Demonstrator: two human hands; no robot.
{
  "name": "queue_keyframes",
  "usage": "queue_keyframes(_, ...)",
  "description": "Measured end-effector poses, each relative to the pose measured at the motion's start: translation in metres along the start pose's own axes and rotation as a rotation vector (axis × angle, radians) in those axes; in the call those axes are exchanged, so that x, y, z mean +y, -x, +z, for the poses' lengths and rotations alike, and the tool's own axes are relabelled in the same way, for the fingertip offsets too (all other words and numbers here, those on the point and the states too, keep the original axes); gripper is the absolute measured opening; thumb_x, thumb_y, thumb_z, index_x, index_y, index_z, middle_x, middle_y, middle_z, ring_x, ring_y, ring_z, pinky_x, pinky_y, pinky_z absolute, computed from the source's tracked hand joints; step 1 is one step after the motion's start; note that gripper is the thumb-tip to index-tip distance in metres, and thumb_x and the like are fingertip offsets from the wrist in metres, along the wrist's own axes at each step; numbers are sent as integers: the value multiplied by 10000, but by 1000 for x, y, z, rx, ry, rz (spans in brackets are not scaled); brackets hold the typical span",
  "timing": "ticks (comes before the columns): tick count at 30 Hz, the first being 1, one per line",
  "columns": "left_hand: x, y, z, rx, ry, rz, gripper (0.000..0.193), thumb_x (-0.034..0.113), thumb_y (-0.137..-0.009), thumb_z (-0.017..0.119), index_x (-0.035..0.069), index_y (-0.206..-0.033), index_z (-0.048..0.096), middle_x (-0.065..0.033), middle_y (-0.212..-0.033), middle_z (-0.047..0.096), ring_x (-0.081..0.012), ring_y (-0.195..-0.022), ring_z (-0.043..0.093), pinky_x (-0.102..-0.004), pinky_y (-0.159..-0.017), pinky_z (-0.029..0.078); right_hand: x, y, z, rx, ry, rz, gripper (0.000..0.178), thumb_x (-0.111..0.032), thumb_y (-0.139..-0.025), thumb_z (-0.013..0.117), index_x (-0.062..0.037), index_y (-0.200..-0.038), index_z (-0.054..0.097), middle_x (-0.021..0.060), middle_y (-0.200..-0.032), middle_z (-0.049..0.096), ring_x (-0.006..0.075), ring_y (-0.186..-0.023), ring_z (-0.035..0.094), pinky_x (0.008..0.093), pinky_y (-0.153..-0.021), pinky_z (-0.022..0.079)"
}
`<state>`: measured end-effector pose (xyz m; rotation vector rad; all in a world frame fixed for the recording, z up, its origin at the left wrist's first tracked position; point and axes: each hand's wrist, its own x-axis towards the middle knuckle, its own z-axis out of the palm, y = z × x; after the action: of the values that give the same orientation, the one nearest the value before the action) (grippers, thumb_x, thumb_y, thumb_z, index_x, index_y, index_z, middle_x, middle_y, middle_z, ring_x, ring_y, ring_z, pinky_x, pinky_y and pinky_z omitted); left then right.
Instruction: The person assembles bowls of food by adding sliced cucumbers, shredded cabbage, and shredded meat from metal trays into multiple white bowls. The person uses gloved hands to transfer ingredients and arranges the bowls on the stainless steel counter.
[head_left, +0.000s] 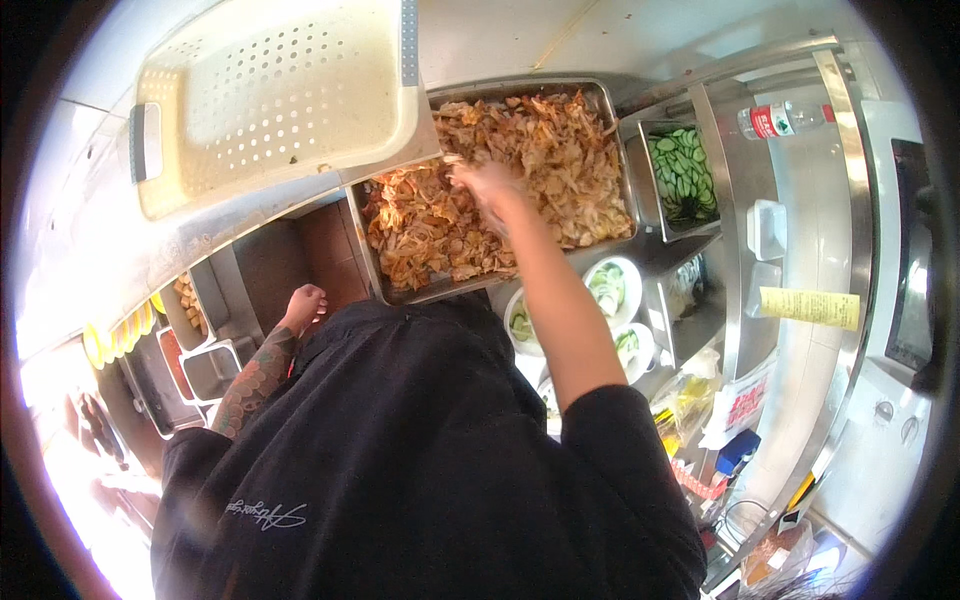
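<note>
A large metal tray [610,237] full of shredded cooked meat [560,150] lies in front of me. My right hand [487,190] is over the meat, by the near right corner of a perforated cream plastic basket [290,90]. It seems to wear a thin clear glove. Motion smears its fingers, so whether they hold any meat cannot be made out. Left of the tray, my left hand [308,305] hangs with its fingers curled in and nothing visible in them. It is nearest to the tray's lower left corner and a dark recess in the counter.
Sliced cucumber fills a metal container [683,175] to the right. White bowls [612,290] with pale green slices stand below it. A plastic bottle [780,121] lies on the steel shelf [745,205]. Small metal containers [215,368] line the left side.
</note>
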<state>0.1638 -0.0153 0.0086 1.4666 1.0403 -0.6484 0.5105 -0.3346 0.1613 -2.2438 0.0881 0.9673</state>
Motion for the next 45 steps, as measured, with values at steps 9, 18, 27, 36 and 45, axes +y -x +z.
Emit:
queue_keyframes(9, -13, -23, 2, -104, -196, 63, 164, 180, -949, 528, 45, -965, 620, -53, -755, 619, -147, -625, 576, -306, -519, 466, 57, 69, -29, 30, -888, -23, 328, -116, -895, 725, -15, -1196, 640, 70, -913, 673, 112, -743, 590, 236, -592, 476)
queue_keyframes(18, 37, -23, 17, -97, -126, 38, 166, 196, -951, 512, 67, -1023, 587, -24, -726, 579, -134, -601, 573, -279, -456, 429, 62, 117, -67, 158, -826, 26, 521, -212, -909, 726, 22, -1331, 529, 58, -952, 681, 101, -781, 610, 212, -587, 438)
queue_keyframes(27, 16, -23, 19, -260, -334, -15, 159, 194, -961, 528, 54, -1020, 573, -24, -739, 555, -136, -602, 535, -283, -492, 438, 9, 84, -99, 297, -703, -85, 578, -374, -917, 685, -14, -1344, 537, 38, -891, 643, 83, -695, 533, 215, -608, 480)
queue_keyframes(36, 12, -12, 13, -96, -135, -44, 159, 215, -975, 486, 89, -980, 582, -15, -748, 576, -142, -617, 559, -302, -533, 462, 9, 30, -132, 466, -565, -107, 428, -274, -967, 581, -16, -1309, 588, 49, -947, 637, 101, -744, 560, 239, -663, 469)
queue_keyframes(45, 9, -16, 13, -177, -142, -149, 200, 215, -965, 493, 86, -1074, 601, -28, -816, 613, -152, -674, 601, -313, -578, 493, 196, 179, -113, 545, -804, 169, 262, -244, -950, 644, -82, -1153, 684, 13, -932, 671, 72, -716, 562, 209, -603, 435)
